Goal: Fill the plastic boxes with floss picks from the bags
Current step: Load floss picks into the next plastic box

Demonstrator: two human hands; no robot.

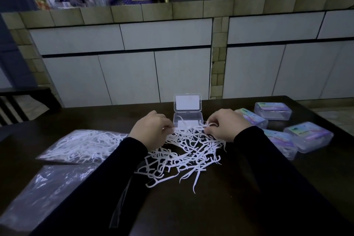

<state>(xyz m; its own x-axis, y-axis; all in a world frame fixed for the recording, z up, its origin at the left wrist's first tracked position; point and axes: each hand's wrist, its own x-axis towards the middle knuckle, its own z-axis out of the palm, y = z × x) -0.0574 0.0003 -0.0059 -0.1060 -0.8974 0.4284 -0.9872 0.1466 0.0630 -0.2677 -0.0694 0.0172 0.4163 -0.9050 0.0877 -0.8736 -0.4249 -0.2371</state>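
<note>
A loose heap of white floss picks (183, 156) lies on the dark table (220, 203) in front of me. Behind it stands a clear plastic box (186, 119) with its lid (187, 102) raised upright; a few picks lie inside. My left hand (151, 129) and my right hand (226, 126) both sit at the far edge of the heap, just before the box, fingers curled and pinching picks. A full bag of floss picks (80, 145) lies at the left.
An emptier crumpled plastic bag (46, 188) lies at the near left. Several closed plastic boxes with coloured labels (308, 138) (273, 110) stand at the right. Beyond the table's far edge is a tiled counter with white cabinet doors (126, 74).
</note>
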